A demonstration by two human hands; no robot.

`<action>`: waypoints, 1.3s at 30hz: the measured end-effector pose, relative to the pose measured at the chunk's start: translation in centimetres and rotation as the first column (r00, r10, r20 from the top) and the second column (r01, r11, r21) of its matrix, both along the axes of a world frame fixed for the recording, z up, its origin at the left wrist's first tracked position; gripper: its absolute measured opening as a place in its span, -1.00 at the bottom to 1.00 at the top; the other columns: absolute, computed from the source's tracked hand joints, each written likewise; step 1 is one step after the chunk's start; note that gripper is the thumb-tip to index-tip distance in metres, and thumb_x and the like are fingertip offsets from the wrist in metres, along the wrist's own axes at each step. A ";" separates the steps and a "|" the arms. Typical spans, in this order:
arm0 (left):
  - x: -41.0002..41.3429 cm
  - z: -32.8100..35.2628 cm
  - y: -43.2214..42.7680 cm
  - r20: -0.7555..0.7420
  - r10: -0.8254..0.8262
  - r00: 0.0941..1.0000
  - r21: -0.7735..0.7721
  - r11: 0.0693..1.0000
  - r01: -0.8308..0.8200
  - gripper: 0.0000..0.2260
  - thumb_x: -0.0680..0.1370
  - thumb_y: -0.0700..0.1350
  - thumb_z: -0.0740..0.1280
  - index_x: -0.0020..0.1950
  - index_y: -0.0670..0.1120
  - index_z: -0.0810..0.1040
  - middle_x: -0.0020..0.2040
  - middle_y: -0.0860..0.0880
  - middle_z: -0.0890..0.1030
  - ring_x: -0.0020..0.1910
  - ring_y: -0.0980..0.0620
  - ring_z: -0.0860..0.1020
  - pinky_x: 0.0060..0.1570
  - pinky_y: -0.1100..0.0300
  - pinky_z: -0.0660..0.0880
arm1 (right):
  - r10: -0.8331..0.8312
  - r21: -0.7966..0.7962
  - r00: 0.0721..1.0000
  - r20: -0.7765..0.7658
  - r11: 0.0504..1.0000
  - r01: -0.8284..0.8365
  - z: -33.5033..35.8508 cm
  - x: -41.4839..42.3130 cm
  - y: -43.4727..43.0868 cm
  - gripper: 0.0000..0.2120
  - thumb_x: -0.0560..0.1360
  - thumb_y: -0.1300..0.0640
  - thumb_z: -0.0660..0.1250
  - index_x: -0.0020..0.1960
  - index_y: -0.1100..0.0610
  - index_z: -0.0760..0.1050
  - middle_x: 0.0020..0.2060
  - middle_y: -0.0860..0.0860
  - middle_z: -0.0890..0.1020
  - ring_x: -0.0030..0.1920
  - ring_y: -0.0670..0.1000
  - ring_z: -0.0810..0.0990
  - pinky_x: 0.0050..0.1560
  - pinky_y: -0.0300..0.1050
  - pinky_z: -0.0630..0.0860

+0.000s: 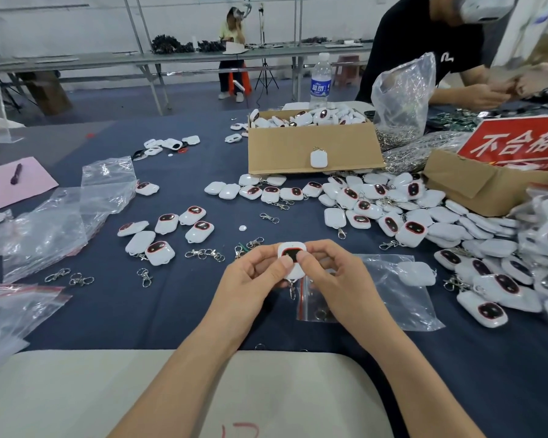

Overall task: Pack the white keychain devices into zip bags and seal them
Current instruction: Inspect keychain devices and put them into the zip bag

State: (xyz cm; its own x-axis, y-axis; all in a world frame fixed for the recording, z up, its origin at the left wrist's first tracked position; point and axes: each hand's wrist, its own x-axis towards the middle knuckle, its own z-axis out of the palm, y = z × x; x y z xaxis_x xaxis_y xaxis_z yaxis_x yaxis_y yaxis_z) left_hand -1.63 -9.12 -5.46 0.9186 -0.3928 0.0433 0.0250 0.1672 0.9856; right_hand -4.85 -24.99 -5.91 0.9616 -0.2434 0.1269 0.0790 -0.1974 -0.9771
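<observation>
Both hands are on one item: left hand and right hand pinch a white keychain device between fingers and thumbs, with the thumbs pressing its dark, red-rimmed face. It is held just above the blue cloth, and its metal clip dangles below. A zip bag with a red seal strip lies flat under the right hand. Another device sits at the bag's far corner; inside or beneath, unclear. Loose clips lie beyond the left hand. A small group of devices lies left of centre, with clear bags further left. A large heap of devices lies to the right. Further back is an open cardboard box full of devices, with a water bottle behind. A second person in a black shirt works far right.
</observation>
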 end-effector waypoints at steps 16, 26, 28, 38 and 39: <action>-0.6 0.1 -0.4 0.142 0.051 0.989 0.154 0.985 -0.073 -0.75 0.60 -0.26 0.39 0.18 0.05 0.64 -0.06 0.05 0.73 -0.09 0.18 0.68 -0.07 0.41 0.52 | 0.001 -0.027 1.000 0.009 1.000 -0.001 -0.2 0.0 0.0 -0.96 0.58 0.04 0.39 -0.03 -0.09 0.61 -0.24 -0.29 0.67 -0.23 -0.28 0.60 -0.20 -0.46 0.45; -0.6 0.2 -0.5 0.152 0.072 0.986 0.188 0.977 -0.100 -0.76 0.59 -0.26 0.39 0.17 0.04 0.63 -0.13 0.09 0.72 -0.16 0.21 0.65 -0.12 0.43 0.52 | 0.017 -0.032 1.000 0.007 0.999 -0.017 0.2 -0.2 0.0 -0.95 0.58 0.03 0.39 0.01 -0.04 0.62 -0.23 -0.25 0.68 -0.23 -0.27 0.61 -0.21 -0.46 0.46; -0.6 0.1 -0.5 0.157 0.076 0.985 0.187 0.977 -0.106 -0.76 0.59 -0.26 0.40 0.16 0.05 0.63 -0.10 0.08 0.73 -0.14 0.19 0.66 -0.10 0.41 0.53 | 0.013 -0.022 1.000 0.011 1.000 -0.013 0.3 -0.2 0.1 -0.96 0.58 0.03 0.40 0.01 -0.06 0.62 -0.22 -0.23 0.69 -0.22 -0.26 0.62 -0.19 -0.44 0.46; -0.2 -0.1 -0.4 0.121 0.125 0.985 0.092 0.986 -0.136 -0.82 0.56 -0.38 0.38 -0.10 -0.10 0.55 0.10 0.10 0.71 0.09 0.18 0.66 0.04 0.35 0.54 | 0.081 -0.141 0.996 0.042 0.987 -0.074 0.4 -0.4 0.8 -0.70 0.50 0.20 0.48 -0.10 -0.23 0.58 -0.06 -0.27 0.58 -0.09 -0.18 0.59 -0.17 -0.37 0.43; -0.2 -0.1 -0.4 0.120 0.121 0.985 0.090 0.987 -0.132 -0.83 0.56 -0.38 0.38 -0.09 -0.12 0.54 0.10 0.08 0.71 0.08 0.18 0.67 0.03 0.36 0.54 | 0.078 -0.142 0.996 0.037 0.987 -0.072 0.4 -0.4 0.8 -0.71 0.50 0.19 0.49 -0.10 -0.23 0.57 -0.08 -0.28 0.59 -0.14 -0.20 0.58 -0.19 -0.39 0.43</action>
State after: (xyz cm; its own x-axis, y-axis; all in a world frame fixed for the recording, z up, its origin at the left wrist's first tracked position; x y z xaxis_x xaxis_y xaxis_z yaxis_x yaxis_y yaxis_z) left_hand -1.84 -9.52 -5.55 0.9523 -0.2816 0.1177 -0.1033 0.0653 0.9925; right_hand -5.28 -24.17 -5.54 0.9695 -0.1476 0.1958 0.1396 -0.3241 -0.9356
